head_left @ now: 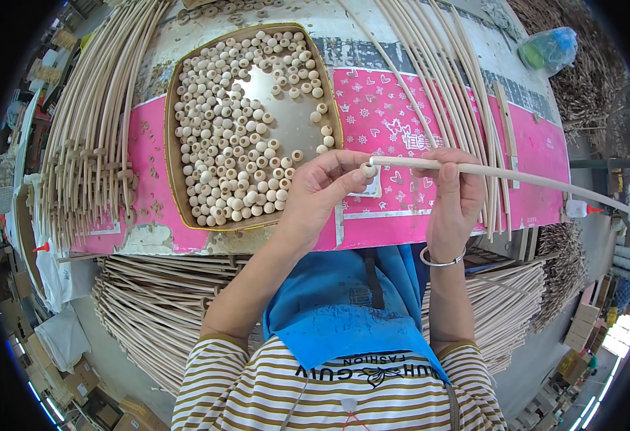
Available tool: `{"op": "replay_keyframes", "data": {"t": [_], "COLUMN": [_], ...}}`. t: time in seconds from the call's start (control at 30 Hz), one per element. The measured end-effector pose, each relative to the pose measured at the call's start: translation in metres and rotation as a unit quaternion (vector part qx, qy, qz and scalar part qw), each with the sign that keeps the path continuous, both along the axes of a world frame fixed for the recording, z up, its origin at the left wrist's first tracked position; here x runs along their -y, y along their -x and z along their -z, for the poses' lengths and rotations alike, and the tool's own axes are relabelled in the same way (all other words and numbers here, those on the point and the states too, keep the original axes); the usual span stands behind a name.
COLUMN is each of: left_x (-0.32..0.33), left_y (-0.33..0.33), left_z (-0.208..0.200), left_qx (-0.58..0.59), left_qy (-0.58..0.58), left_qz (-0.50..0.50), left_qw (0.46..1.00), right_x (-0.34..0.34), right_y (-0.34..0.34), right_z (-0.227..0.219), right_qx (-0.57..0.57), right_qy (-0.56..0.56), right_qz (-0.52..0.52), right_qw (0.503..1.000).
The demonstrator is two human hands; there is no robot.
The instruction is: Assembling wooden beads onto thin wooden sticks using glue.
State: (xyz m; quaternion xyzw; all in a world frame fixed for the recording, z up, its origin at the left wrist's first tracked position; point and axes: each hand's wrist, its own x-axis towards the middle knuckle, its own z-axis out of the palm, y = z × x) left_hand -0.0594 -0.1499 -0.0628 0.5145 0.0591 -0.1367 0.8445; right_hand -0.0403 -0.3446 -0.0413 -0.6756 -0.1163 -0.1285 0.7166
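Wooden and pale, a small round bead sits pinched in the fingers of the left hand, touching the near end of a long thin pale rattan rod. The right hand has its fingers clamped around that rod just beside the bead, the rod running off to the right over the pink patterned tabletop. Left of the hands lies a shallow brown tray filled with many more pale round beads. Bundles of long rattan canes lie along the tabletop's left side, and more canes cross its right.
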Motion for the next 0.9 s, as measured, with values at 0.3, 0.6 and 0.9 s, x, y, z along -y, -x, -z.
{"op": "replay_keyframes", "data": {"t": [0.3,0.6,0.9], "left_x": [0.001,0.005,-0.008], "left_y": [0.006,0.012,0.003], "left_z": [-0.002,0.001,0.001], "left_qx": [0.005,0.016,0.256], "left_qy": [0.024,0.033,-0.231], "left_qz": [0.004,-0.019,-0.011], "left_qw": [1.000,0.999,0.938], "right_x": [0.000,0.010,0.007], "right_y": [0.006,0.013,0.021], "right_z": [0.007,0.003,0.001], "right_qx": [0.011,0.093,0.082], "right_qy": [-0.018,0.085,0.085], "right_qz": [0.007,-0.016,-0.012], "right_qw": [1.000,0.992,0.993]}}
